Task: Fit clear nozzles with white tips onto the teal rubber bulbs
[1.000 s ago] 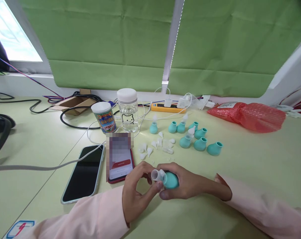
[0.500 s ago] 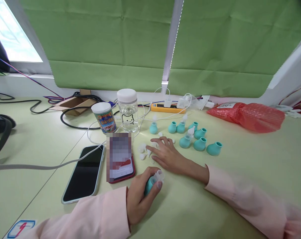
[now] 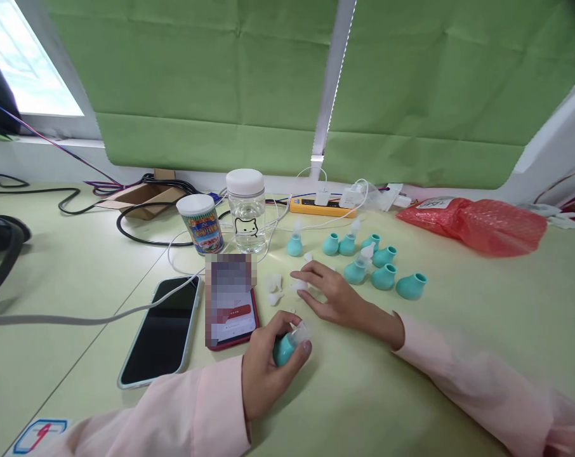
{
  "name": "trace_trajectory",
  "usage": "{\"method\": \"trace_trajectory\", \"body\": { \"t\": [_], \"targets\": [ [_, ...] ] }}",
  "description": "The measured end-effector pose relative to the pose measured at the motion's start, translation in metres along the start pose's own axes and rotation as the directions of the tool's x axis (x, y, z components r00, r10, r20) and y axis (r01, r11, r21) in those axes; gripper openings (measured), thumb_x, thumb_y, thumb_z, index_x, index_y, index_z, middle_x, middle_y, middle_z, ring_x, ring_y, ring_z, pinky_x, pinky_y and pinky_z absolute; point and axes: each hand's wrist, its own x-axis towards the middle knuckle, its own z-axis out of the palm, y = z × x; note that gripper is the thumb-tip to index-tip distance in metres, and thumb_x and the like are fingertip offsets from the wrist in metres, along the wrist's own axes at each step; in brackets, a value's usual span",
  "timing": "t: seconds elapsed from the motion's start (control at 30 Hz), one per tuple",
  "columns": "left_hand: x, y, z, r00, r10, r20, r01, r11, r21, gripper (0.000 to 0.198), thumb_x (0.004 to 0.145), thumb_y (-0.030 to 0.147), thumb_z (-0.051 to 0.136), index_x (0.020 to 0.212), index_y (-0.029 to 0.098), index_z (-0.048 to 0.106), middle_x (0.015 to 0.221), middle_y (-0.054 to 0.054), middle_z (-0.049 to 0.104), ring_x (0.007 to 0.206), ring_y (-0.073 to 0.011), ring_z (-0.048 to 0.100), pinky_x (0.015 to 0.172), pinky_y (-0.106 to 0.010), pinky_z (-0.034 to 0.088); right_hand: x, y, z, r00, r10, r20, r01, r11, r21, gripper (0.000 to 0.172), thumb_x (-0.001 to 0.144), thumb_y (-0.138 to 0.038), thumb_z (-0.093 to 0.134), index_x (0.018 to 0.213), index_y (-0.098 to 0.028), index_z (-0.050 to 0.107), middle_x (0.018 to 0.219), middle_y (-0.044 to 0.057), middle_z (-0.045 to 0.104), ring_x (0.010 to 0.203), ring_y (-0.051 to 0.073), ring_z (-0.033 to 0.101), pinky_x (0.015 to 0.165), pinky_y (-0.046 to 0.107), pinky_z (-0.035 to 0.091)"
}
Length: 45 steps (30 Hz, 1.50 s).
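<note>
My left hand (image 3: 268,371) is closed around a teal squeeze bulb (image 3: 284,350), tilted up to the right. A clear collar piece (image 3: 299,333) sits at the bulb's mouth, beside my thumb. My right hand (image 3: 332,292) pinches a small white translucent tip (image 3: 299,285) between thumb and fingers, just above the table. More loose white tips (image 3: 274,284) lie left of that hand. Behind it stand several teal bulbs (image 3: 411,286), some with open mouths. A few carry white nozzles, such as the bulb (image 3: 294,244) standing farthest left.
A dark phone (image 3: 161,336) and a red-cased phone (image 3: 235,317) lie to the left. Behind them stand a patterned can (image 3: 202,228) and a clear bottle (image 3: 246,216). An orange power strip (image 3: 311,206), cables and a red plastic bag (image 3: 478,225) line the back.
My right hand has drawn its fingers together on a white tip, away from the scattered pieces. My left hand keeps the bulb, turned slightly.
</note>
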Motion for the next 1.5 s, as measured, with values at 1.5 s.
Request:
{"method": "trace_trajectory", "body": {
  "t": [1.5],
  "targets": [
    [-0.005, -0.005, -0.001, 0.993, 0.067, -0.101, -0.057, 0.994, 0.094, 0.016, 0.077, 0.028, 0.054, 0.086, 0.016, 0.059, 0.068, 0.001, 0.061, 0.060, -0.0125, 0.053, 0.057, -0.021, 0.040, -0.007, -0.025, -0.024, 0.676, 0.455, 0.580, -0.718, 0.231, 0.656, 0.026, 0.043, -0.030, 0.077, 0.055, -0.010, 0.065, 0.045, 0.003, 0.062, 0.042, 0.014, 0.060, 0.044, 0.019, 0.049]
  ]
}}
